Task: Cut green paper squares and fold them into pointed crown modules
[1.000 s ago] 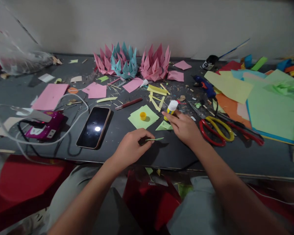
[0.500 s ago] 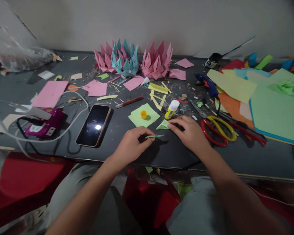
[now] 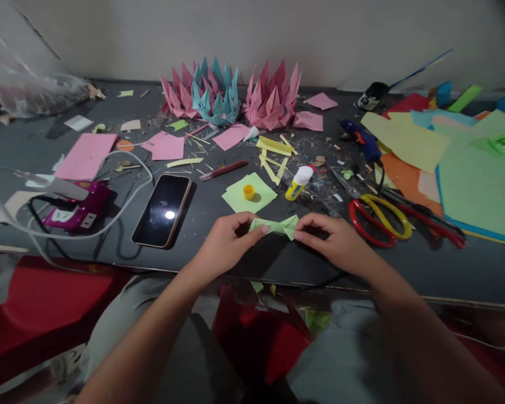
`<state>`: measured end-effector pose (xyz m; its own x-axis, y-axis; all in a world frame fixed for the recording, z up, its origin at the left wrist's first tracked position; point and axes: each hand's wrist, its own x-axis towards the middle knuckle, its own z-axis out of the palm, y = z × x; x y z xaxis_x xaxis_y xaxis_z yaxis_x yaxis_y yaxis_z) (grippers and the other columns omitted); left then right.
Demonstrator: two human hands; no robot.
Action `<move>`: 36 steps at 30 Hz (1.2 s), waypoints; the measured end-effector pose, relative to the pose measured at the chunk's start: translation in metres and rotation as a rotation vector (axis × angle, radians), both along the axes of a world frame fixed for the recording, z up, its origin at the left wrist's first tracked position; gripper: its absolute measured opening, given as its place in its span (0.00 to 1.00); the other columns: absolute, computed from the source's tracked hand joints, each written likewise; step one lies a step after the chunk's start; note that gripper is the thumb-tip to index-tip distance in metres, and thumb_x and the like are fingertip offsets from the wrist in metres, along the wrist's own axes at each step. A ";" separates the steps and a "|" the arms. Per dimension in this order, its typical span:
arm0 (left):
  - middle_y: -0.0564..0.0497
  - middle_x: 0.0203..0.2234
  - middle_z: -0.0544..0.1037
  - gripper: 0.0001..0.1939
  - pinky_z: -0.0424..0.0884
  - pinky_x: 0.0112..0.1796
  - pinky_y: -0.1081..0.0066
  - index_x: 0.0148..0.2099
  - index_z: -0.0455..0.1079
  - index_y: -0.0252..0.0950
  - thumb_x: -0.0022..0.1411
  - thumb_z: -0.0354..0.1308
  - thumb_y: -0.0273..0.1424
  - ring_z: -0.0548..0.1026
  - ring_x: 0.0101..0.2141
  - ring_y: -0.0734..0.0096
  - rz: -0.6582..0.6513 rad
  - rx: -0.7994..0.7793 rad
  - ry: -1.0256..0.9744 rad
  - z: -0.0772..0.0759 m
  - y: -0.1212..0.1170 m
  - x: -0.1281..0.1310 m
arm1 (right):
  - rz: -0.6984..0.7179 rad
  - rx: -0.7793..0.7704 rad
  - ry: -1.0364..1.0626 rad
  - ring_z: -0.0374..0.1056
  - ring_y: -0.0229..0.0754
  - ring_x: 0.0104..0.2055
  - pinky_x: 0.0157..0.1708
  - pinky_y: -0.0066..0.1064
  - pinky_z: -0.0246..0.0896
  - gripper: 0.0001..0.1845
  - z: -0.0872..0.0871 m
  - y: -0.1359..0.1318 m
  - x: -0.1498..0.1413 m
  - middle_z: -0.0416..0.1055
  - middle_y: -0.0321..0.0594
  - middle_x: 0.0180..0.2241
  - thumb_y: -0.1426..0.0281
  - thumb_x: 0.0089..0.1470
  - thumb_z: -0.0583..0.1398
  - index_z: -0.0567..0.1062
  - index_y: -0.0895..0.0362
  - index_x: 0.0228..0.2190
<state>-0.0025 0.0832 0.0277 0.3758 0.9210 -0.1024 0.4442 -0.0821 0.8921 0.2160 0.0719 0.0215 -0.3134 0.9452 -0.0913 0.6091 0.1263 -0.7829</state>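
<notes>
Near the front edge of the dark table (image 3: 404, 269), my left hand (image 3: 224, 244) pinches one folded green paper piece (image 3: 263, 225). My right hand (image 3: 334, 240) pinches a second green folded triangle (image 3: 289, 225). The two pieces meet tip to tip between my hands. Just behind them stands an uncapped glue stick (image 3: 298, 183), and its yellow cap (image 3: 248, 192) rests on a light green square sheet (image 3: 249, 193).
A phone (image 3: 163, 210) lies left of my hands, beside a magenta device (image 3: 78, 208) with cables. Red and yellow scissors (image 3: 387, 220) and a blue glue gun (image 3: 359, 138) lie to the right, near stacked coloured sheets (image 3: 467, 168). Pink and teal folded paper crowns (image 3: 231, 98) stand at the back.
My right hand let go of the glue stick, picked up the green triangle from the table and brought it against the piece in my left hand.
</notes>
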 end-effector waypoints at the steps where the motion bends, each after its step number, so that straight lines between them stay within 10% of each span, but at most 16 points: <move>1: 0.58 0.18 0.62 0.14 0.54 0.23 0.76 0.26 0.64 0.33 0.59 0.53 0.37 0.59 0.21 0.80 -0.004 -0.007 -0.005 0.000 0.000 0.001 | 0.007 -0.016 0.014 0.65 0.39 0.29 0.28 0.28 0.57 0.09 0.002 -0.001 0.001 0.70 0.35 0.27 0.62 0.52 0.56 0.70 0.54 0.28; 13: 0.57 0.18 0.62 0.15 0.56 0.23 0.77 0.27 0.65 0.32 0.59 0.53 0.39 0.62 0.21 0.80 -0.053 -0.106 -0.062 -0.002 -0.003 0.004 | -0.108 -0.194 0.417 0.65 0.32 0.24 0.25 0.24 0.61 0.08 0.000 -0.005 -0.008 0.66 0.32 0.23 0.64 0.50 0.59 0.68 0.56 0.26; 36: 0.56 0.16 0.68 0.15 0.56 0.21 0.78 0.25 0.71 0.31 0.54 0.58 0.39 0.62 0.19 0.80 -0.034 -0.236 -0.063 -0.003 -0.003 0.006 | -0.259 -0.125 0.475 0.70 0.34 0.24 0.26 0.24 0.67 0.06 -0.007 -0.010 -0.022 0.71 0.33 0.22 0.67 0.48 0.61 0.70 0.56 0.25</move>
